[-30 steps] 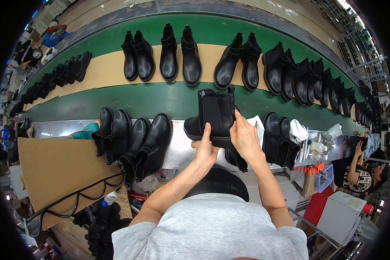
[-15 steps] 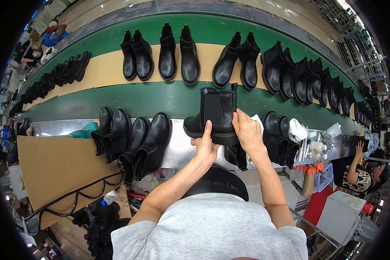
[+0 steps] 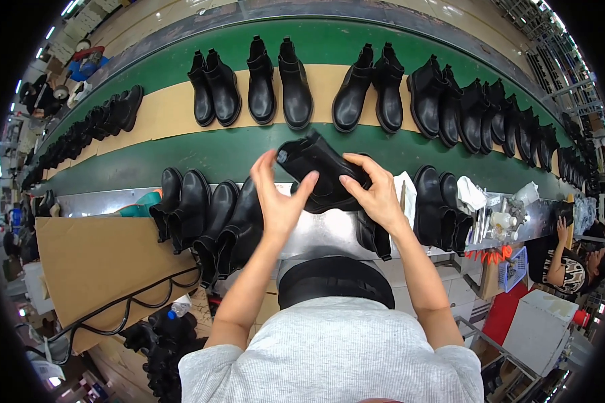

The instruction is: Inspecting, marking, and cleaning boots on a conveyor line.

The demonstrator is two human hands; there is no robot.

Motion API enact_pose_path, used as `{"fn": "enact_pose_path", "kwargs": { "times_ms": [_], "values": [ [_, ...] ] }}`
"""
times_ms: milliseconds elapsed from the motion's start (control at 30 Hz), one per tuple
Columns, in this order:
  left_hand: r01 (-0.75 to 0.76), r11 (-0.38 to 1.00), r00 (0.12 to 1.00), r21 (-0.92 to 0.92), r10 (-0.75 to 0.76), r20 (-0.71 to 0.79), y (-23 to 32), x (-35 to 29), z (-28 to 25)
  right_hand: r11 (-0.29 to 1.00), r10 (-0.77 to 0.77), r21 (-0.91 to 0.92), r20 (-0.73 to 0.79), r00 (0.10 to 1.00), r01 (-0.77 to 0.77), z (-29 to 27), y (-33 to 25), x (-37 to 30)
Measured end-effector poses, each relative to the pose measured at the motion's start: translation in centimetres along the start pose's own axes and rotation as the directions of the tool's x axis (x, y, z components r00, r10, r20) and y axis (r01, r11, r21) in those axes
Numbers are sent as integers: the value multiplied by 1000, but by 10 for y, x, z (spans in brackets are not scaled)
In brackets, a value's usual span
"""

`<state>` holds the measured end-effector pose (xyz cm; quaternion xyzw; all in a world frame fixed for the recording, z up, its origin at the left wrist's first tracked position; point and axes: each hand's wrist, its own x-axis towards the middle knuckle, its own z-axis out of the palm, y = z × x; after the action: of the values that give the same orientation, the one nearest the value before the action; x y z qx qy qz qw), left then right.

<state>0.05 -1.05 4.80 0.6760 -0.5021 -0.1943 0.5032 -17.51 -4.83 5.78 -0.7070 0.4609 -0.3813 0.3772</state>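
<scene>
A black ankle boot (image 3: 324, 166) is tilted in the air above the metal table edge (image 3: 319, 235), its opening toward the upper left. My right hand (image 3: 381, 196) grips it from the right, thumb on the near side and fingers over the top. Beside the boot's shaft, my left hand (image 3: 279, 207) is open, with fingers and thumb spread apart. The left thumb tip overlaps the boot; whether it presses on it I cannot tell. Close to my left hand stand several black boots (image 3: 220, 208). Another boot (image 3: 371, 235) lies below my right hand, partly hidden.
Beyond my hands runs a green conveyor belt (image 3: 215, 151) with rows of black boots (image 3: 296, 94) on tan cardboard. White cloth (image 3: 470, 195) and small bottles (image 3: 503, 221) sit at right. A cardboard sheet (image 3: 107, 269) leans on a black wire rack (image 3: 124, 316). A person (image 3: 568, 269) works far right.
The boot has turned from upright, side panel facing me, to tilted with its opening to the upper left. My left hand has let go of the sole and moved up and left, spreading its fingers.
</scene>
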Motion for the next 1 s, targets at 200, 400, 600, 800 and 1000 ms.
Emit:
{"fn": "enact_pose_path", "kwargs": {
  "times_ms": [200,400,600,800,1000],
  "values": [
    [-400,854,845,332,203,496,18,58,-13,927,-273,-255,42,961,275,3,5,20],
    [85,993,619,-86,15,785,-18,77,12,564,-453,-623,315,834,542,-4,4,28],
    [263,907,542,-330,144,828,-21,78,31,671,-347,-553,354,868,494,-16,18,29],
    [129,989,517,-70,-7,856,-72,94,53,747,-371,-437,352,859,502,-25,16,38],
    [253,958,494,-137,-6,869,-53,97,45,818,-322,-363,355,878,446,-29,16,42]
  ]
}}
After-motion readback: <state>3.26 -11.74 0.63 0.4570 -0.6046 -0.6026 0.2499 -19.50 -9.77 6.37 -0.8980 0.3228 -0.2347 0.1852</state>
